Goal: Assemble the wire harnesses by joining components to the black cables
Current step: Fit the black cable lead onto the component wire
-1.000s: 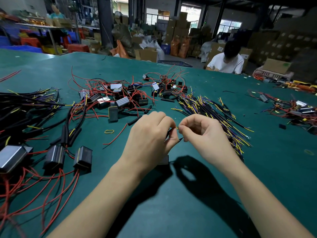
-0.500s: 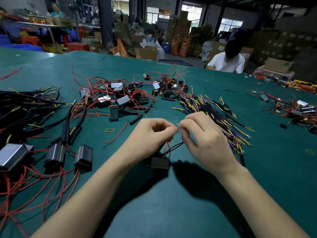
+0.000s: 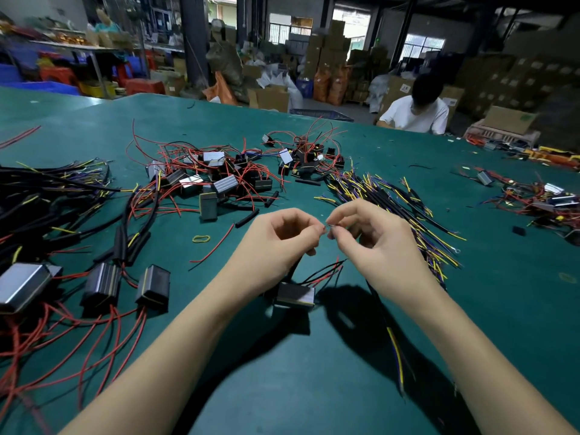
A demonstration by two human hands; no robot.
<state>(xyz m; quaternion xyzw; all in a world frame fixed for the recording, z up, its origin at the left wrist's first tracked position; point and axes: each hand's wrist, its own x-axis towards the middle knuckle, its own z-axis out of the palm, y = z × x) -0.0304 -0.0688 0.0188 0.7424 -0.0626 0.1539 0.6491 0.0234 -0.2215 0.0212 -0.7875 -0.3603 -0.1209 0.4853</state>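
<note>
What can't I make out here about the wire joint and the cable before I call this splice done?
- Joint between left hand and right hand: too small, covered by fingertips, head view.
- Black cable under the right forearm: motion-blurred; far end unclear.
- Black module: leads run behind the left hand.
- Left pile of modules: cut by the frame edge.

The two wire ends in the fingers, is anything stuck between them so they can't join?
Nothing visible. The left hand and right hand pinch the wire ends tip to tip, in the air.

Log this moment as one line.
step: joining wire ends | left hand: pinches wire | right hand: pinches wire | black module: hangs below hands
</note>
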